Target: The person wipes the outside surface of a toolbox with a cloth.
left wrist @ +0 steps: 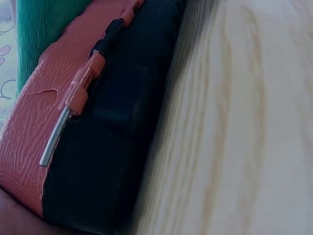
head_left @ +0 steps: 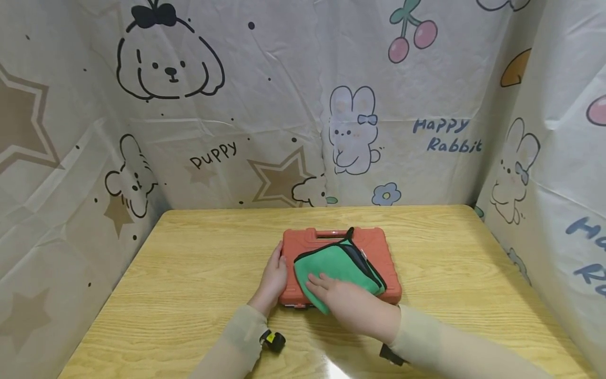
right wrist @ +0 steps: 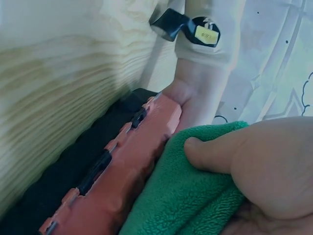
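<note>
A red hard plastic case (head_left: 389, 263) with a carry handle at its far edge lies on the table. Its lower half is black, as the left wrist view shows (left wrist: 98, 166). Across its lid is a green plush cloth (head_left: 331, 260), partly folded, with black edging and a loop. My right hand (head_left: 350, 302) lies on this cloth with fingers extended, pressing it against the lid. In the right wrist view the thumb (right wrist: 205, 154) rests on the cloth. Along the case's left side, my left hand (head_left: 272, 279) touches the edge with nearly straight fingers; its far side is hidden.
The case stands on a light wood-grain table (head_left: 213, 263). White printed curtains (head_left: 265, 95) enclose the table at the back and both sides. Black cameras (head_left: 274, 341) are strapped to both wrists. Latches (right wrist: 95, 171) line the case's near side.
</note>
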`<state>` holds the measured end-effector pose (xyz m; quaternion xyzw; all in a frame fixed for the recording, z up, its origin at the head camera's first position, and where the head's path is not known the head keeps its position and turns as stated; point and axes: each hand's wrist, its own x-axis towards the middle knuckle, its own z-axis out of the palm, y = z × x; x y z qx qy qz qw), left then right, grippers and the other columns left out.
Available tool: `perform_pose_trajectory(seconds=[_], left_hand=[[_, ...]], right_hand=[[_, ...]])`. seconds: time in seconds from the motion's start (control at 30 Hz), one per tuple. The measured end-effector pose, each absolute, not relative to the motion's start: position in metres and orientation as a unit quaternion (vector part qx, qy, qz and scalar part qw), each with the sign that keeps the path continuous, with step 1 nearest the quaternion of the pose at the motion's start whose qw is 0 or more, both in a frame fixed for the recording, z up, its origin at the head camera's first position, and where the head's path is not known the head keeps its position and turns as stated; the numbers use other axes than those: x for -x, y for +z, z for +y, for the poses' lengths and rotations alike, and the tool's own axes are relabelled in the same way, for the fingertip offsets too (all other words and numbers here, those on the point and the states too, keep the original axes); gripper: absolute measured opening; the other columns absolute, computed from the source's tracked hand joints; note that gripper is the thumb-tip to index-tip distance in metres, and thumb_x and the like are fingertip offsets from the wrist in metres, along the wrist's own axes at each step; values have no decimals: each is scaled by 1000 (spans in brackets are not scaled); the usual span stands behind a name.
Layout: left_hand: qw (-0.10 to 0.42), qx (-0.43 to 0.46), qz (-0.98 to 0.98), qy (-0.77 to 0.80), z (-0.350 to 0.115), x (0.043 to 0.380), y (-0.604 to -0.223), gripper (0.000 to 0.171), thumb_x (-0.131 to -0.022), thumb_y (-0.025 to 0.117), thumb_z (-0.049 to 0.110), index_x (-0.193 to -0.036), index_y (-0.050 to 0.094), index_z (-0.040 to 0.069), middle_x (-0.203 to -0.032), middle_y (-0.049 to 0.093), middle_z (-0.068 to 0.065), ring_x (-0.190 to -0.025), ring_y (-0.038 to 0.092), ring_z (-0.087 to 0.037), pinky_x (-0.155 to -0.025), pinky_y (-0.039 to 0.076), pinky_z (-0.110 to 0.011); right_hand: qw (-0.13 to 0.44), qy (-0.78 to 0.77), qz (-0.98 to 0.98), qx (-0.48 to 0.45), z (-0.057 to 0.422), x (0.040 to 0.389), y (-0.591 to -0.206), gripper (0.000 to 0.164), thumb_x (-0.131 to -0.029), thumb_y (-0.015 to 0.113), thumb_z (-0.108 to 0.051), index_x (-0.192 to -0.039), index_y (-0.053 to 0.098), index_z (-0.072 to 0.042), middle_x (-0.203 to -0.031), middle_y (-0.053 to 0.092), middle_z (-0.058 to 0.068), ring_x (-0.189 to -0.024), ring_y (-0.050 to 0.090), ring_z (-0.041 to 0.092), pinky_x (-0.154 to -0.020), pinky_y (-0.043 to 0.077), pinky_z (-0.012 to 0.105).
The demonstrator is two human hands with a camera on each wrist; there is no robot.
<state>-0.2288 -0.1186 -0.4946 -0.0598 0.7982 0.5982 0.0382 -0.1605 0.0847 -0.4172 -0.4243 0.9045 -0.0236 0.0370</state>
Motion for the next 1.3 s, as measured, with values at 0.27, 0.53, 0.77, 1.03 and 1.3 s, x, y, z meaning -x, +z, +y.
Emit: perform_pose_trajectory(seconds=[0.27,0.53,0.77,1.03,1.3], left_hand=[[36,55,800,597,-119,230,-495,53,-113,28,15,-166,20,8,-170,21,-21,-158,16,-41,-127,16,-59],[38,57,800,596,-120,230,-497,54,-113,28,15,-166,20,9,-170,21,-21,-158,15,-41,-128,16,-59],[41,56,801,595,-120,230,-495,53,-113,28,15,-166,20,10,-170,21,-20,-158,16,-41,-127,16,-59],[44,57,801,595,-121,230,-494,54,-113,28,16,-166,19,10,-170,19,-21,-158,15,-41,-128,16,-59],[41,43,806,589,-120,230,-495,54,-113,26,15,-166,17,9,-170,19,-22,-158,14,-42,-127,16,-59]], right_hand=[[55,-38,902,427,92,152,-413,59,-96,60,12,-151,52,-7,-157,51,9,-140,55,30,-100,58,39],[63,-68,903,419,95,151,-412,63,-92,60,16,-150,53,-5,-156,52,10,-139,55,31,-101,57,40],[61,-94,908,403,95,160,-412,59,-93,61,13,-149,54,-4,-154,54,12,-138,56,33,-97,59,41],[70,-101,915,384,93,177,-414,56,-95,57,15,-149,54,-2,-154,53,14,-139,55,35,-102,56,43],[62,-99,917,382,92,191,-413,56,-94,64,10,-148,54,0,-154,52,17,-140,53,37,-107,52,45]])
